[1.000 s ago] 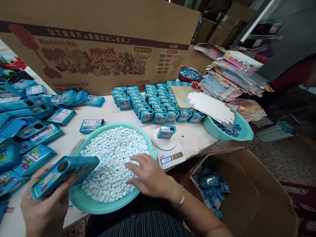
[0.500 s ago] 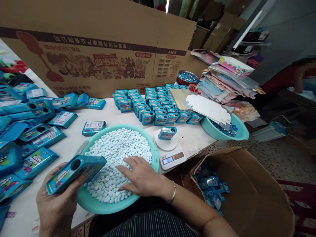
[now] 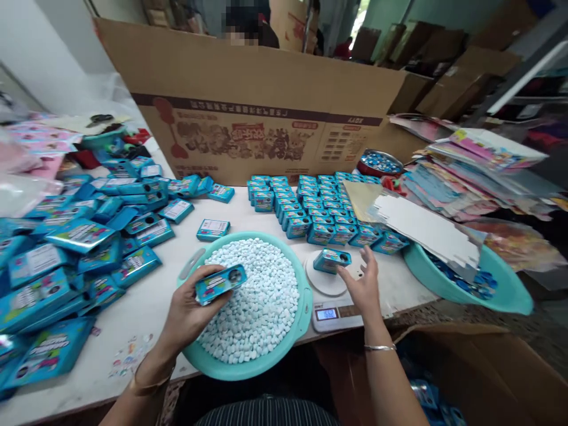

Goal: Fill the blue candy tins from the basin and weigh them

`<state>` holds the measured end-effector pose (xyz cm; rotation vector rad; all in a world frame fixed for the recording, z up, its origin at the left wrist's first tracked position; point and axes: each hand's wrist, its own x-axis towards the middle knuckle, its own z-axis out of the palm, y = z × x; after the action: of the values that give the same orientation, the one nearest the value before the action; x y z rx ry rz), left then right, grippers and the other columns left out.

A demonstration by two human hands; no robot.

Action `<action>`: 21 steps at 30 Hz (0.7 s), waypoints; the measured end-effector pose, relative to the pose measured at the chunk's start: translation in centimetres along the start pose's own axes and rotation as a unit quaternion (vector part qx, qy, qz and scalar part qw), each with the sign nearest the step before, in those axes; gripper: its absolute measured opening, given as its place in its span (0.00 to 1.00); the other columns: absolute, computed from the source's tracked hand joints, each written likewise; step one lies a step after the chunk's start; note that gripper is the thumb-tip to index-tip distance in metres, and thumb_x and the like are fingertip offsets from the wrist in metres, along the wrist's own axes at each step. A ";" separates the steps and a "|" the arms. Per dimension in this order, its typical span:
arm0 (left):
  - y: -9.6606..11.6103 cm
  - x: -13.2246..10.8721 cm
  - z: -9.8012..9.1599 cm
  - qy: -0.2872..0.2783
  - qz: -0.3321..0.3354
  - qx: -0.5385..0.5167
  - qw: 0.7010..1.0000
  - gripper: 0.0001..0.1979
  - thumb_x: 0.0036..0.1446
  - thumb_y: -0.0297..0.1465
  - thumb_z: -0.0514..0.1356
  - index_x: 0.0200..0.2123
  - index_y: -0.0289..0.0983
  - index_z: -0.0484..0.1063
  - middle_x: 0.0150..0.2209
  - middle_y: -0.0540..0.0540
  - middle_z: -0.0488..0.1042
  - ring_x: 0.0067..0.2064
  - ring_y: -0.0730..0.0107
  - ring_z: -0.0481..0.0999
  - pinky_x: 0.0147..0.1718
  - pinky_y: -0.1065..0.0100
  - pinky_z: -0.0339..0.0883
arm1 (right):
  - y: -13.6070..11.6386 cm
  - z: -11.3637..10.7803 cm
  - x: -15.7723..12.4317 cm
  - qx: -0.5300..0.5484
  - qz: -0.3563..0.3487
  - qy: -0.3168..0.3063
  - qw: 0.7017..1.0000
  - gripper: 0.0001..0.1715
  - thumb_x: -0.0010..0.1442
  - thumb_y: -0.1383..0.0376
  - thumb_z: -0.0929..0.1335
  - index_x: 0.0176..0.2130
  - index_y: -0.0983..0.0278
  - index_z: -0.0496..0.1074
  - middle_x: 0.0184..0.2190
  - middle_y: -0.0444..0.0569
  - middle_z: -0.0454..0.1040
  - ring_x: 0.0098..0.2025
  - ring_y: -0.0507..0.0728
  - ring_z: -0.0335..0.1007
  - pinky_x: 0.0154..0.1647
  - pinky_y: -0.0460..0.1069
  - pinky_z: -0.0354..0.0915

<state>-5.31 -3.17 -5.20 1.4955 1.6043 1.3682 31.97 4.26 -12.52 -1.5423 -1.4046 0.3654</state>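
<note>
My left hand [image 3: 193, 305] is wrapped round a blue candy box [image 3: 220, 284], held over the left part of a turquoise basin [image 3: 190, 355] full of small pale candies [image 3: 257, 296]. The round hole in the box's end faces up, and pale pieces show in it. Another blue box [image 3: 332, 260] rests on the round white plate of a small digital scale [image 3: 339, 315]. Beside that box is my right hand [image 3: 366, 284], thumb and fingers apart, with the thumb close to the box's right end; whether they touch is unclear.
Rows of blue boxes [image 3: 322, 232] stand behind the scale. A pile of boxes [image 3: 84, 236] covers the left. A turquoise tub [image 3: 510, 290] with a white card stack sits at right. An open carton [image 3: 488, 367] is low right; a tall cardboard wall [image 3: 266, 65] closes the back.
My right hand has left the candies and moved right to the box on the scale. My left hand has brought its box over the basin, upright now. The view has swung left.
</note>
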 end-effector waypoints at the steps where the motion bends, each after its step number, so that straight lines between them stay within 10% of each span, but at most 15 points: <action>1: 0.4 0.1 0.0 -0.017 0.006 0.006 1.000 0.21 0.46 0.39 0.71 0.43 0.39 0.76 0.42 0.44 0.79 0.43 0.56 0.81 0.47 0.58 0.77 | 0.1 0.0 0.0 0.004 -0.002 0.012 1.000 0.49 0.56 0.47 0.72 0.68 0.58 0.53 0.63 0.62 0.61 0.66 0.70 0.57 0.60 0.69 0.60; 5: 1.8 1.0 0.1 -0.067 -0.002 0.010 0.998 0.20 0.47 0.39 0.70 0.44 0.39 0.75 0.41 0.44 0.79 0.41 0.58 0.81 0.46 0.57 0.76 | 0.3 -0.2 0.9 -0.016 -0.020 -0.005 1.000 0.45 0.56 0.47 0.71 0.66 0.59 0.59 0.62 0.61 0.62 0.65 0.69 0.59 0.61 0.68 0.60; 10: 3.9 3.6 3.0 -0.091 -0.013 -0.024 0.995 0.21 0.41 0.37 0.72 0.41 0.38 0.76 0.39 0.46 0.80 0.38 0.58 0.80 0.40 0.60 0.76 | 0.4 0.1 3.4 -0.058 -0.072 -0.180 0.979 0.32 0.55 0.51 0.71 0.56 0.61 0.70 0.53 0.58 0.74 0.55 0.67 0.69 0.56 0.63 0.64; 13: 5.8 5.6 7.3 -0.149 0.009 -0.053 0.987 0.21 0.41 0.35 0.71 0.41 0.37 0.76 0.37 0.48 0.79 0.37 0.60 0.79 0.40 0.62 0.75 | 0.0 -0.5 4.4 -0.087 -0.070 -0.196 0.974 0.22 0.56 0.53 0.70 0.48 0.61 0.73 0.44 0.53 0.78 0.44 0.64 0.74 0.46 0.58 0.68; 21: 6.7 8.3 21.4 -0.334 0.137 0.131 0.923 0.21 0.45 0.27 0.67 0.45 0.37 0.72 0.42 0.44 0.78 0.43 0.55 0.78 0.45 0.60 0.71 | -1.1 -8.6 3.8 -0.123 -0.019 0.005 0.992 0.29 0.52 0.44 0.71 0.44 0.62 0.73 0.39 0.53 0.78 0.36 0.63 0.72 0.41 0.56 0.67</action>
<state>14.47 10.24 -4.22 2.1168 1.1879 0.6440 38.91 3.61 -6.10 -1.7082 -1.5133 0.1646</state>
